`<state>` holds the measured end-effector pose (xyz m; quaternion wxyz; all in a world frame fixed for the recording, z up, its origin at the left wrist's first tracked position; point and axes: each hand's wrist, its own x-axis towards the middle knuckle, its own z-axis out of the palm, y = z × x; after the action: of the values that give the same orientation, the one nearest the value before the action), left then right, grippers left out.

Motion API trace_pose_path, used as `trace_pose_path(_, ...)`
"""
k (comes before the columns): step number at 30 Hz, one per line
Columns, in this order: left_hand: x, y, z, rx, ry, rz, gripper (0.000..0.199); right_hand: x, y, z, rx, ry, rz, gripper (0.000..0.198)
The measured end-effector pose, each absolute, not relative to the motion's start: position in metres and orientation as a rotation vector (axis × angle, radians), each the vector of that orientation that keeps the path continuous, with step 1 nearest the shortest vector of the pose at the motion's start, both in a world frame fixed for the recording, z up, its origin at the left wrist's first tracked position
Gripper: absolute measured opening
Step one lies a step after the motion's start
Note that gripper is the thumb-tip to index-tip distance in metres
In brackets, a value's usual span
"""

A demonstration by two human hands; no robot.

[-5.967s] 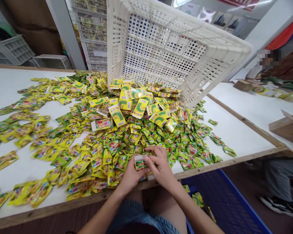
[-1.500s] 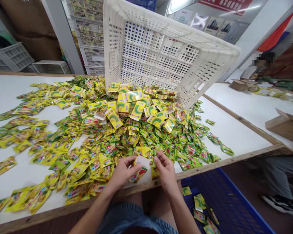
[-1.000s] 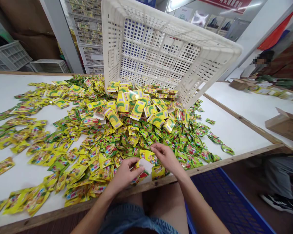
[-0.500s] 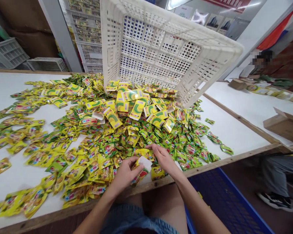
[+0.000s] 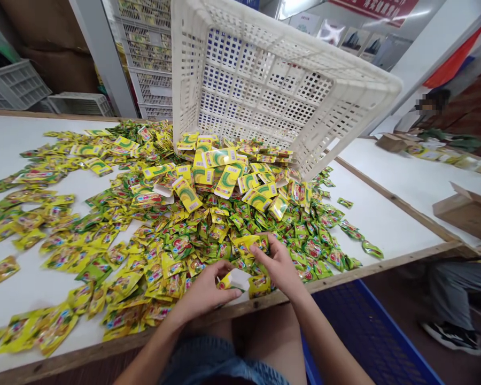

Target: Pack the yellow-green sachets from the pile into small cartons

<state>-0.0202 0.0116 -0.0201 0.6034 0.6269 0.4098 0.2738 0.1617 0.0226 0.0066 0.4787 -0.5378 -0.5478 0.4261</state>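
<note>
Head view: small box (image 5: 237, 278) in one hand, yellow packet (image 5: 245, 245) at the other

We see both hands working close together over the near edge of the table (image 5: 385, 227), in front of a broad pile of loose packets (image 5: 156, 256). Our left hand (image 5: 208, 287) is clamped on the small box, thumb along its near side and fingers on its far side; the box is tilted, its white end facing right. What is inside it we cannot tell.

Our right hand (image 5: 279, 263) sits just to the right and a little farther off. Its thumb lies over the right end of the yellow packet with the fingers behind, so we judge the packet pinched, though how firmly we cannot tell. A second yellow packet (image 5: 259, 285) lies between the hands, near the table's edge.

Beyond the pile, a white crate (image 5: 369, 107) leans on its side with printed boxes (image 5: 228, 179) heaped at its mouth. To the near right, a blue crate (image 5: 356, 323) stands below the table.

We take the step in hand to be handling the packet while the box is held ready. As we judge it, the next move calls for a steady left hand, the white end unblocked, and a flat, even grip on the packet.
</note>
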Motion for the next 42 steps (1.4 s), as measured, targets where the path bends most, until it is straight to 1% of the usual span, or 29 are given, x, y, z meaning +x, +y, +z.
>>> trace_pose_path(3,-0.02,0.011,-0.018,1.515,0.99,0.538,0.022,0.163,0.013,0.013,-1.335,-1.386,1.014,0.029)
trace_pose_path(9,-0.012,0.011,-0.032,1.368,0.91,0.583,0.009,0.159,-0.003,0.02,-1.325,-1.537,0.96,0.019)
trace_pose_path(10,-0.01,0.011,-0.035,1.342,0.905,0.586,0.01,0.157,-0.003,0.02,-1.311,-1.571,0.963,0.018)
trace_pose_path(13,-0.008,0.011,-0.039,1.282,0.882,0.63,0.022,0.152,-0.003,0.016,-1.292,-1.641,0.961,0.017)
trace_pose_path(16,-0.009,0.012,-0.041,1.269,0.87,0.652,0.026,0.151,-0.001,0.01,-1.307,-1.736,0.901,0.017)
trace_pose_path(20,-0.009,0.015,-0.046,1.308,0.846,0.66,0.021,0.152,0.0,0.01,-1.341,-1.962,0.776,0.018)
trace_pose_path(24,-0.008,0.017,-0.049,1.336,0.771,0.656,0.013,0.147,0.001,0.017,-1.257,-2.096,0.718,0.024)
trace_pose_path(28,-0.008,0.018,-0.048,1.302,0.703,0.687,0.011,0.141,0.003,0.02,-1.163,-2.113,0.753,0.031)
trace_pose_path(30,-0.008,0.018,-0.048,1.285,0.705,0.706,0.012,0.139,0.003,0.021,-1.159,-2.133,0.745,0.03)
trace_pose_path(33,-0.009,0.018,-0.046,1.257,0.731,0.719,0.018,0.139,0.003,0.022,-1.205,-2.158,0.68,0.023)
trace_pose_path(36,-0.009,0.017,-0.043,1.237,0.741,0.705,0.022,0.138,0.002,0.021,-1.186,-2.155,0.704,0.025)
trace_pose_path(39,-0.011,0.016,-0.038,1.231,0.738,0.672,0.024,0.136,0.002,0.013,-1.182,-2.003,0.762,0.03)
trace_pose_path(42,-0.012,0.015,-0.035,1.206,0.724,0.661,0.026,0.134,0.002,0.002,-1.276,-1.82,0.751,0.025)
